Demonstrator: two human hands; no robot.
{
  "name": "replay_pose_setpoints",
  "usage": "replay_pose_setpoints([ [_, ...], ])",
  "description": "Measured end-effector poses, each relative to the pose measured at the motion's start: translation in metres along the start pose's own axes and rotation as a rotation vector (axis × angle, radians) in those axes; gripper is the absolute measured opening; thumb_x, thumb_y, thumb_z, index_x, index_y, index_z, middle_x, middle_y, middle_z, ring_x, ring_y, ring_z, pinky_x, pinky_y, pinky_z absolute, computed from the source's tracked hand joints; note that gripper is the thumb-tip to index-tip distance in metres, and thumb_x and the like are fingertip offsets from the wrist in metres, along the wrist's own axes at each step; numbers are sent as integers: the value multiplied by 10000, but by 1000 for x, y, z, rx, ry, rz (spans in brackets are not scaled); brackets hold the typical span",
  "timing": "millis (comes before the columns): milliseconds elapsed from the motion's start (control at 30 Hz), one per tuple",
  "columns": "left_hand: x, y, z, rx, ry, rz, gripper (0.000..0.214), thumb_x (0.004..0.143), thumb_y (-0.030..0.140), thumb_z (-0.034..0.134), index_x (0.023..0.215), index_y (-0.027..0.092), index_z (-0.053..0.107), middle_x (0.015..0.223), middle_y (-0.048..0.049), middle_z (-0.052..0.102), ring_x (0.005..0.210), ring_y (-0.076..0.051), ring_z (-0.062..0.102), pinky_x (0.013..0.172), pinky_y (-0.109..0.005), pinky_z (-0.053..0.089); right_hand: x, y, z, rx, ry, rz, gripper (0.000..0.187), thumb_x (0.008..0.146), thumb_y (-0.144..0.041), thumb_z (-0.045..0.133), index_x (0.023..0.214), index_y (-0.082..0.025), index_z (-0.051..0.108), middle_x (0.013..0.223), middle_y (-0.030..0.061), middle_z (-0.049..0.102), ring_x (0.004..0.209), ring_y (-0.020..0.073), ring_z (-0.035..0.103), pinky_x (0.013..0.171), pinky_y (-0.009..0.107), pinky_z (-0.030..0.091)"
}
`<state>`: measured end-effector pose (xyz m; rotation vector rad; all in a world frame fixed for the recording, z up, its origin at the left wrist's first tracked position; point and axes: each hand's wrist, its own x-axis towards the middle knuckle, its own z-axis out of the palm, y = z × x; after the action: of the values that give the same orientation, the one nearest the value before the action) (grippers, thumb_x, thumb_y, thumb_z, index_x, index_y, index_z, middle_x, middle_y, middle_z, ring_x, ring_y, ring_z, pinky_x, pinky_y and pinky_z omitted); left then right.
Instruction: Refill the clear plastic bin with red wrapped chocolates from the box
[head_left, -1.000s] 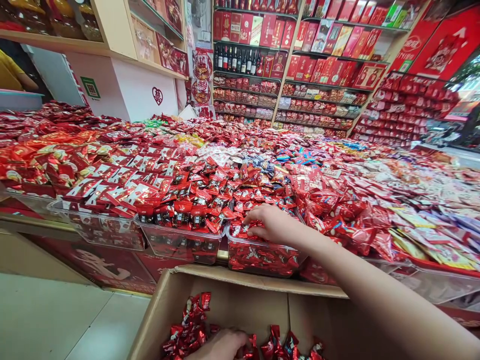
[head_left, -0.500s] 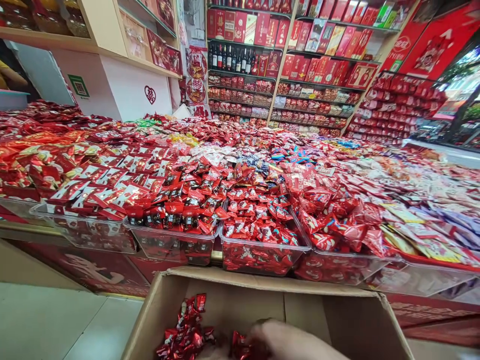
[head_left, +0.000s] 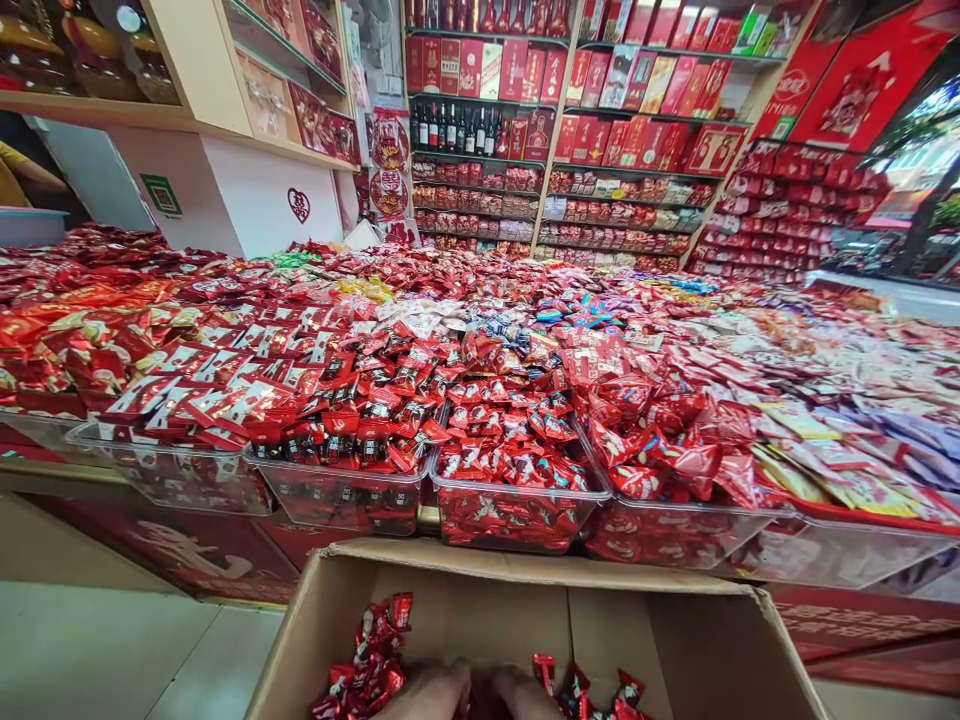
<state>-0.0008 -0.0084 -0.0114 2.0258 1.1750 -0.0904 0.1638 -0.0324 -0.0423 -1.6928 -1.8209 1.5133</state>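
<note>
Low inside an open cardboard box (head_left: 510, 570), my left hand (head_left: 433, 692) and my right hand (head_left: 523, 692) are close together. Dark red wrappers show in the narrow gap between them, and both hands curl round these wrapped candies. Their fingertips are mostly hidden, and the frame's lower edge cuts off the hands. A heap of red wrapped candies (head_left: 367, 665) lies against the box's left side, beside my left hand. More loose red candies (head_left: 577, 688) lie to the right of my right hand.
Beyond the box, clear plastic bins (head_left: 517, 493) full of wrapped sweets line the counter's front edge. Mixed sweets (head_left: 450, 300) cover the counter behind them. Shelves (head_left: 480, 95) of red gift boxes and bottles stand at the back. Pale floor tiles (head_left: 97, 640) show at left.
My right hand has moved from over the candies at the box's middle to beside my left hand, which shows more now. Loose candies now show to its right.
</note>
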Motion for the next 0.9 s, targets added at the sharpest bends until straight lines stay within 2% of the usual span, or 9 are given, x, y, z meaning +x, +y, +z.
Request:
replay_pose_setpoints([
  [67,6,4,-1,-133,95,-39,151,651,210,400,773,216,489,693,4,574,637,-144,512,568,-237,374,4,0,-6,180,94,-64,256,517,-209,513,760,-264,575,767,-11,590,764,191,541,647,290,383],
  [167,16,9,-2,-521,149,-106,183,652,116,311,732,189,458,572,29,517,532,-114,494,497,-216,365,10,-4,-16,533,222,-104,231,504,-184,519,733,-208,515,657,-16,567,637,162,539,548,260,386],
  [233,19,12,-4,-693,151,-128,154,676,139,322,745,181,453,581,40,497,533,-101,484,490,-206,361,10,-9,-22,730,206,-56,226,508,-188,540,727,-191,484,597,-33,543,524,126,512,466,230,364],
  [333,18,19,-9,-809,183,-47,191,691,278,444,851,180,478,675,38,512,631,-103,485,584,-219,382,4,-19,-28,887,132,-22,278,517,-210,606,762,-174,481,597,-40,546,484,96,499,429,198,343],
  [400,16,22,-12,-882,204,-6,250,662,340,508,843,168,505,692,25,528,666,-114,488,638,-239,386,-2,-23,-31,924,125,-43,314,521,-223,640,785,-170,478,626,-35,561,512,94,517,453,199,359],
  [533,15,25,-13,-953,243,-7,251,638,360,550,788,160,519,683,24,536,672,-114,485,673,-242,378,-9,-30,-34,940,107,-42,314,521,-230,666,752,-169,464,631,-40,564,538,99,537,497,218,393],
  [667,16,26,-14,-1014,277,-18,297,642,373,548,856,169,525,742,17,550,708,-114,480,681,-229,370,-11,-34,-36,914,71,-44,301,532,-239,664,757,-157,483,648,-29,576,537,92,539,504,213,393],
  [767,15,27,-17,-1048,275,-42,295,643,388,544,825,157,558,752,3,562,665,-110,474,603,-212,365,-12,-35,-35,887,16,-35,284,548,-242,653,765,-150,496,644,-28,576,534,94,543,485,206,387],
  [900,14,25,-17,-1091,292,-83,265,652,395,533,739,146,550,622,37,515,504,-63,396,479,-187,308,-13,-37,-31,899,30,-34,260,566,-241,644,767,-150,506,639,-26,578,533,88,534,475,197,378],
])
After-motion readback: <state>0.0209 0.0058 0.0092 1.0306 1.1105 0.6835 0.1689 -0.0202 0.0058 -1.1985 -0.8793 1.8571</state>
